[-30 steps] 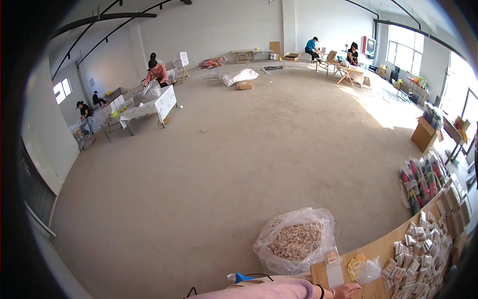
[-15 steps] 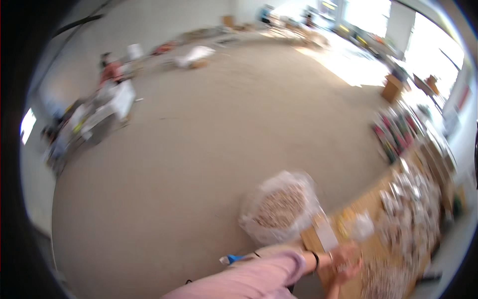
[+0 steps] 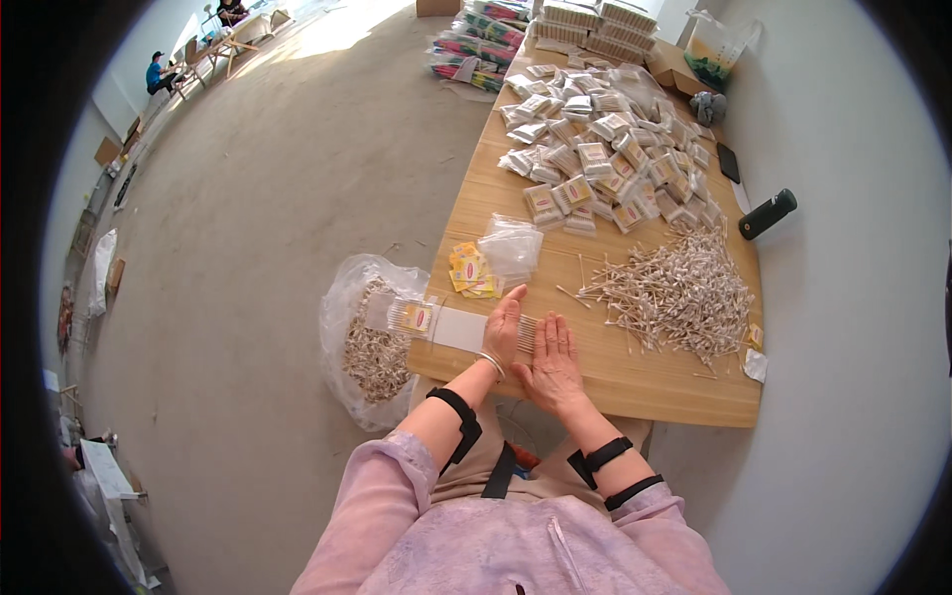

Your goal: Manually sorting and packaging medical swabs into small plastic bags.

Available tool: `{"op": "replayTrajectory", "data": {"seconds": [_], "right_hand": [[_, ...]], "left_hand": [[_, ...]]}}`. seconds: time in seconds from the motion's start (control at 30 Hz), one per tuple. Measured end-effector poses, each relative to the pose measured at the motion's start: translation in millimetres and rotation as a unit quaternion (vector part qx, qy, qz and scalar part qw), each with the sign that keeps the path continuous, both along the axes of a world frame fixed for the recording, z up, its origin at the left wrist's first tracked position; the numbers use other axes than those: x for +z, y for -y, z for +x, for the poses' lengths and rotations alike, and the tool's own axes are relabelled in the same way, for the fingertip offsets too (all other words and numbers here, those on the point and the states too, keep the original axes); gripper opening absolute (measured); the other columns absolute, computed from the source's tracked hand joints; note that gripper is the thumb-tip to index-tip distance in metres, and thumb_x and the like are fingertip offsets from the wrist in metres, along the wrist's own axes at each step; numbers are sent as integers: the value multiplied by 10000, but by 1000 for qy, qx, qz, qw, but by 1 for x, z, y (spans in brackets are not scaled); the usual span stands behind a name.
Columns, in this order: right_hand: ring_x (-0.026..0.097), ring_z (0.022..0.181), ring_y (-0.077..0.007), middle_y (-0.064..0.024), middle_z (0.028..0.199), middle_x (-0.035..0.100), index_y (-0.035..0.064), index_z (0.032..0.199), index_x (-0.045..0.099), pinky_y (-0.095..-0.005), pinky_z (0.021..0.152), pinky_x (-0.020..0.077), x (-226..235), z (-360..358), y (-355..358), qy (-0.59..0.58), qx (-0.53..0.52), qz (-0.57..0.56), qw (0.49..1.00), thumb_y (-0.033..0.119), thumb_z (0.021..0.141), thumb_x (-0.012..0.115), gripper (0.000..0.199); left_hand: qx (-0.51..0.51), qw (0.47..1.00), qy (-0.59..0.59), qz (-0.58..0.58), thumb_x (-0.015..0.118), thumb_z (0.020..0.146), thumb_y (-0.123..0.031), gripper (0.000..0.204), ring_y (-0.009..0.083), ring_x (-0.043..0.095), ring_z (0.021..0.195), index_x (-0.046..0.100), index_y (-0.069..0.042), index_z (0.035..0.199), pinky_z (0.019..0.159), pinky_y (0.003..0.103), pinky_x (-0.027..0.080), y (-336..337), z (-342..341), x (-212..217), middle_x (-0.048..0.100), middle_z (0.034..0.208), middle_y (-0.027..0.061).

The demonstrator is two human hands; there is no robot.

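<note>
Pale wooden tabletop (image 3: 635,382), long and light-grained, running away from the body toward the far wall. At its near left corner, a long white flat strip (image 3: 458,328) lying across the edge, with a small clear plastic comb-like tray (image 3: 413,315) bearing a yellow and red label at its left end. Left hand (image 3: 504,327) flat and open, fingers straight, pressed on the right part of that strip; silver bangle at the wrist. Right hand (image 3: 553,362) likewise open and flat, palm down on the wood just beside the left, fingertips near a row of thin sticks at the strip's right end. Nothing gripped by either.

Just beyond the hands, a little stack of yellow and red paper labels (image 3: 472,272) touching a heap of small clear plastic bags (image 3: 510,248). To the right, a loose pile of thin white-tipped sticks (image 3: 676,292). Farther up, a wide spread of small filled white packets (image 3: 601,149). Near the right edge, a black cylindrical bottle (image 3: 768,213) lying tilted. Below the table's left corner, on the floor, a large clear plastic sack of pale sticks (image 3: 373,342).
</note>
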State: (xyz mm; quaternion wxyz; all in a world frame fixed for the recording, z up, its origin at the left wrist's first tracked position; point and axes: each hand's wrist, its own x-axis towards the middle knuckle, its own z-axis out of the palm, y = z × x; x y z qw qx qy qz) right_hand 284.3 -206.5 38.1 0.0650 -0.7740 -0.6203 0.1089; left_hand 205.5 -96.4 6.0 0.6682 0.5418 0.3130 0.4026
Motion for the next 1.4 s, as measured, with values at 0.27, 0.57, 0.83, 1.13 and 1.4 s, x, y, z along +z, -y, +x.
{"op": "replayTrajectory", "data": {"seconds": [0.27, 0.57, 0.83, 1.13, 1.4], "right_hand": [[141, 1407, -344, -226, 1498, 187, -60, 1415, 220, -400, 1143, 120, -16, -6, -23, -372, -183, 315, 854, 191, 918, 404, 586], [151, 1405, -344, -232, 1494, 194, -67, 1410, 232, -395, 1142, 123, -32, 5, -31, -388, -151, 325, 849, 207, 929, 408, 580], [66, 1410, -384, -277, 1487, 126, -110, 1403, 165, -459, 1146, 74, -9, -6, -4, -33, -10, 49, 998, 407, 869, 530, 827], [72, 1412, -365, -265, 1487, 132, -103, 1403, 171, -449, 1149, 71, -8, -8, -6, 6, -22, 63, 998, 519, 817, 561, 940], [64, 1420, -334, -239, 1502, 124, -79, 1421, 153, -442, 1150, 57, -3, -5, -5, 7, -8, 51, 999, 621, 781, 536, 1023]], "left_hand": [[-4, 999, -28, 27, 345, 1006, -375, 520, 170, 438, 1225, 452, 34, 1308, 1053, 279, 311, 0, -14, -2, 499, 1310, 123], [1, 1000, 10, -2, 346, 1007, -368, 517, 183, 434, 1239, 443, 36, 1314, 1060, 292, 315, -3, -6, 3, 490, 1319, 131], [9, 1000, 23, 3, 342, 1007, -359, 524, 225, 426, 1263, 446, 61, 1302, 1075, 308, 292, -3, -10, -5, 471, 1344, 174], [-19, 1000, 15, 2, 328, 1008, -378, 539, 235, 412, 1276, 437, 52, 1314, 1078, 316, 282, -3, -12, -1, 469, 1345, 172], [-45, 998, -28, 21, 366, 1004, -296, 464, 252, 400, 1288, 448, 51, 1300, 1090, 338, 269, 0, -25, 5, 455, 1359, 177]]}}
